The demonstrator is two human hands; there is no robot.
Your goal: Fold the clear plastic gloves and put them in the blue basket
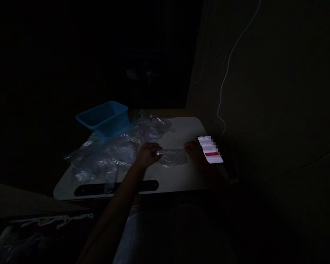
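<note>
A clear plastic bag lies stretched flat on the white table, between my two hands. My left hand pinches its left edge between thumb and fingers. At the upper right corner of the bag, the curled fingers of my right hand are closed on the film; the dim light hides most of this hand. A loose heap of crumpled clear plastic bags spreads over the table to the left of my left hand.
A blue plastic basin stands behind the heap at the table's left. Right of my right hand is a lit phone. A black slot runs along the near edge of the white table. A white cable hangs down the wall.
</note>
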